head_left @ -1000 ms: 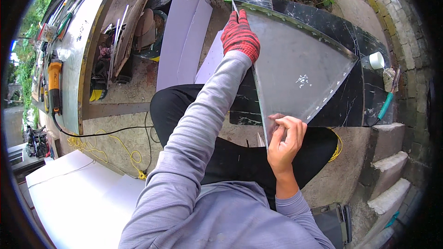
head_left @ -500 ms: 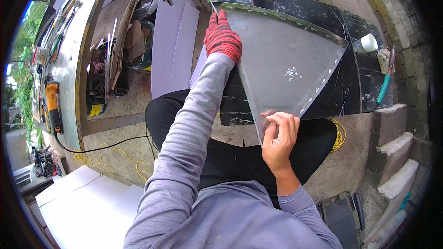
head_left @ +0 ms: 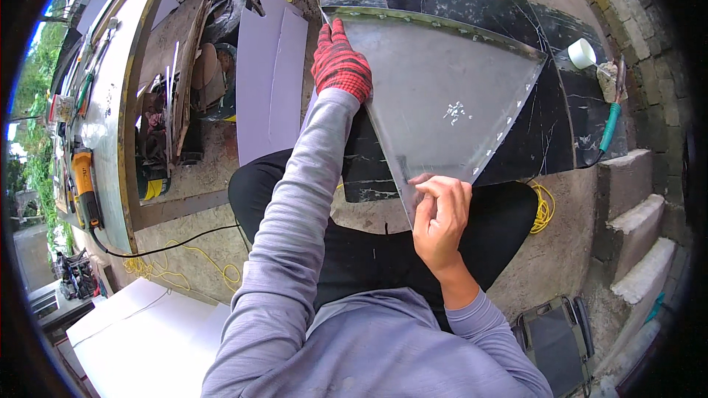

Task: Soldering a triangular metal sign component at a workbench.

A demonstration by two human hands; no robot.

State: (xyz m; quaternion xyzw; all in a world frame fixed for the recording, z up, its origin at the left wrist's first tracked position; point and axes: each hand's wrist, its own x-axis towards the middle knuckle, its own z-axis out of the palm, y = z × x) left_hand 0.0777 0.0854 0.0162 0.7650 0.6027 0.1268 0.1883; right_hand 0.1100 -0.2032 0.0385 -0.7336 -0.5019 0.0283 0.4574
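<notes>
A grey triangular metal tray (head_left: 435, 66) with raised rims lies on a black, white-veined slab (head_left: 531, 133) in front of my knees. Its wide end is at the far side, its narrow end close to me. White specks mark its middle and right rim. My left hand (head_left: 341, 66), in a red and black glove, grips the tray's left rim near the far corner, two fingers stretched along it. My bare right hand (head_left: 441, 214) is over the narrow end, fingers curled and thumb tucked close. Its fingertips meet the metal by the left rim; anything pinched there is hidden.
On the slab's right side are a white cup-like piece (head_left: 581, 53) and a teal-handled tool (head_left: 611, 125) resting against a stone. Concrete steps (head_left: 634, 221) rise at right. Left stands a metal-edged table (head_left: 110, 125) with an orange angle grinder (head_left: 85, 188). Yellow cord (head_left: 542, 210) lies coiled right.
The scene has shifted slightly left in the picture, tray and hands together. My left hand keeps its place on the rim; my right fingers stay at the narrow end, a little moved.
</notes>
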